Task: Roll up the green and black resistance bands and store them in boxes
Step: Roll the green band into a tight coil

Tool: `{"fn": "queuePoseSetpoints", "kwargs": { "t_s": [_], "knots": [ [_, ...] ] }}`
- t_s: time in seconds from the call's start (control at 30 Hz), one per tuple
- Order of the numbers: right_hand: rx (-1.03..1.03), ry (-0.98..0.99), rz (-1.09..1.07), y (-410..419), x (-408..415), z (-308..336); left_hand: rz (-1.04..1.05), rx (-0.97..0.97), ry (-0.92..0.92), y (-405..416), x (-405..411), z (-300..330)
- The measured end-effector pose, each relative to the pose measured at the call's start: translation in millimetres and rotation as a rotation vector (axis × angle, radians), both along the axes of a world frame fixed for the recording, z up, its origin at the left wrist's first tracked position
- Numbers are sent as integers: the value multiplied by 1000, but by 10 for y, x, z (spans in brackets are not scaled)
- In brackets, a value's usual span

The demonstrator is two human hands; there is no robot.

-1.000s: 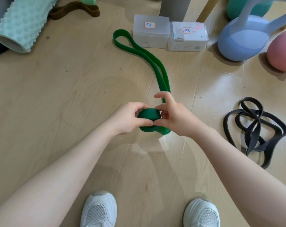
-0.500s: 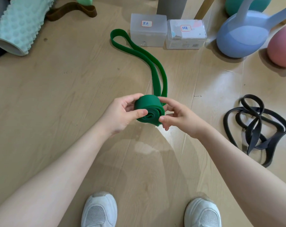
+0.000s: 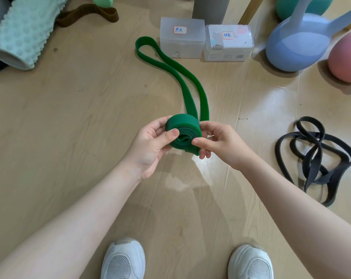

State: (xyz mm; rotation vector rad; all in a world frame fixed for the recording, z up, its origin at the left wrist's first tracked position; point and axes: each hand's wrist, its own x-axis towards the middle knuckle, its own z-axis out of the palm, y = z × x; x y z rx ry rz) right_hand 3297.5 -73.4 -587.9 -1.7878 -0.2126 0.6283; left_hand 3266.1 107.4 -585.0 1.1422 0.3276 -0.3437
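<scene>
both hands, left hand (image 3: pixel 150 143) and right hand (image 3: pixel 219 143), pinch the green band (image 3: pixel 183 128) coil so it probably won't unwind, tail trailing toward 12 o'clock.

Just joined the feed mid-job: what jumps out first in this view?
Centre frame, the left hand and right hand pinch a half-rolled green band, its unrolled tail trailing toward two clear boxes at the top. On the right, the black band lies tangled on the floor.

Foam roller (image 3: pixel 19 37), pink ball (image 3: pixel 345 57) cut by edges; box labels (image 3: pixel 180 29) illegible.
</scene>
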Motion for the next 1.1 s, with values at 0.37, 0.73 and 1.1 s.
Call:
{"fn": "queuePoseSetpoints", "kwargs": {
  "t_s": [0.37, 0.73, 1.1],
  "knots": [
    [-672, -440, 542, 3, 33, 4, -646, 755, -119, 47, 3, -58],
    [-657, -370, 538, -34, 1, -143, -695, 1020, -228, 123, -59, -55],
    [-122, 111, 136, 28, -198, -269, -361, 610, -34, 190, -131, -180]
  ]
}}
